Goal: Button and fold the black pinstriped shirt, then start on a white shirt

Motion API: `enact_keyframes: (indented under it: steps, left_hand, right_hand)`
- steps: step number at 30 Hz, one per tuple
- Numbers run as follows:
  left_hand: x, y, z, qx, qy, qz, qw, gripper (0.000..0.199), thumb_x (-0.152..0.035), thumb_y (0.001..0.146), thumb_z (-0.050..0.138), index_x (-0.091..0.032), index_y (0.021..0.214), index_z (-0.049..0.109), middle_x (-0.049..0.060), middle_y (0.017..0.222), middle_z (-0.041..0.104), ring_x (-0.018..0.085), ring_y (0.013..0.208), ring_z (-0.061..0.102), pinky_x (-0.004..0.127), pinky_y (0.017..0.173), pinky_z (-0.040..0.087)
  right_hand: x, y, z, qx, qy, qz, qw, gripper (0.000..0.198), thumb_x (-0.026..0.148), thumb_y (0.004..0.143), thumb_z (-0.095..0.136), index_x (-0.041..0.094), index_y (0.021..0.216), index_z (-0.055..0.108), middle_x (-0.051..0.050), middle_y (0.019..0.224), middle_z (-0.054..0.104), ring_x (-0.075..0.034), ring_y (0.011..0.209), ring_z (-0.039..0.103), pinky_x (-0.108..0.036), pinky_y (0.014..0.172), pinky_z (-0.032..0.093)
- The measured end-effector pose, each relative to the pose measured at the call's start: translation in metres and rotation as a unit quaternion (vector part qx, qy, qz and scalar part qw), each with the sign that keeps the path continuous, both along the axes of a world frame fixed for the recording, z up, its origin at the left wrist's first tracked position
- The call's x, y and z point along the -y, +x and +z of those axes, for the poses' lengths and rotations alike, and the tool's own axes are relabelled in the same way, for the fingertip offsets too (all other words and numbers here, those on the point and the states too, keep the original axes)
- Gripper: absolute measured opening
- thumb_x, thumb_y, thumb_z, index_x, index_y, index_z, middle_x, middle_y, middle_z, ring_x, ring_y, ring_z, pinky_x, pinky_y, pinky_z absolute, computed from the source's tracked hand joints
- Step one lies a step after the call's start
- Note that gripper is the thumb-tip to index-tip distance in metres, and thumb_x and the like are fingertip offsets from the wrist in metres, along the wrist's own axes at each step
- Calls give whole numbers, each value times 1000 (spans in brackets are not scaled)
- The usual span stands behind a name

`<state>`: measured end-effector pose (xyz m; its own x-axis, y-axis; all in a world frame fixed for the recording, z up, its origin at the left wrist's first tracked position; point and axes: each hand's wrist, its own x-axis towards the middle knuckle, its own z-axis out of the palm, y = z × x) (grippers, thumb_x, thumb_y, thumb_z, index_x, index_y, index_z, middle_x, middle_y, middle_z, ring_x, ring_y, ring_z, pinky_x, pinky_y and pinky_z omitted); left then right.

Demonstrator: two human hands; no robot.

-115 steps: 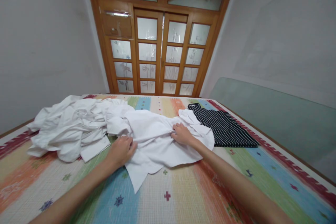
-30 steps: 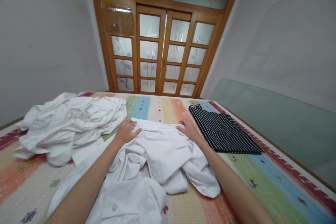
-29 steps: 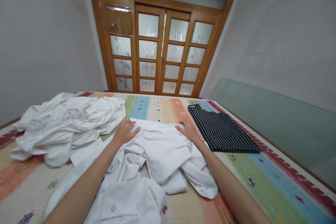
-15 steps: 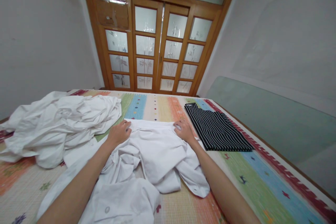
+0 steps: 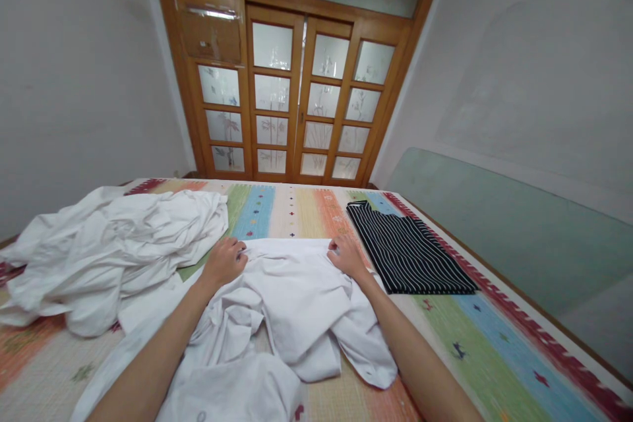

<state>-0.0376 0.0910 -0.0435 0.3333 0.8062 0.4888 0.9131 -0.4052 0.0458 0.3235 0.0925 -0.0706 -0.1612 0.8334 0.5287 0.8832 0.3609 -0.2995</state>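
Observation:
A crumpled white shirt [image 5: 301, 297] lies in front of me on the bed, its far edge pulled fairly straight between my two hands. My left hand [image 5: 227, 260] pinches the left end of that edge. At the right end, my right hand [image 5: 346, 256] has its fingers curled on the cloth. Below the hands the fabric falls in loose folds, and a button shows faintly near the bottom of the view. Part of the shirt is hidden under my left forearm.
A heap of white cloth [image 5: 119, 244] lies to the left. On the right rests a folded black garment with white stripes [image 5: 415, 247]. A striped, multicoloured bedspread [image 5: 475, 343] covers the bed. Beyond are a pale green headboard [image 5: 494, 217] and wooden glass-paned doors [image 5: 297, 99].
The whole scene sits slightly lower in the view as the head tilts up a little. Both hands keep their hold on the shirt's edge, which has hardly moved.

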Motion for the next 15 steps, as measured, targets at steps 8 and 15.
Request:
enact_keyframes:
  steps: [8, 15]
  left_hand:
    - [-2, -3, -2, 33, 124, -65, 990, 15, -15, 80, 48, -19, 80, 62, 8, 82, 65, 25, 85, 61, 38, 79, 46]
    - [-2, -5, -5, 82, 158, -92, 980, 13, -11, 76, 47, -21, 76, 55, 4, 69, 62, 21, 71, 59, 33, 74, 47]
  right_hand:
    - [0, 1, 0, -47, -49, 23, 997, 16, 10, 64, 53, 19, 77, 58, 1, 71, 56, -16, 71, 50, -27, 71, 38]
    - [0, -1, 0, -41, -37, 17, 998, 12, 8, 63, 51, 20, 63, 52, 0, 66, 53, -16, 68, 47, -25, 65, 35]
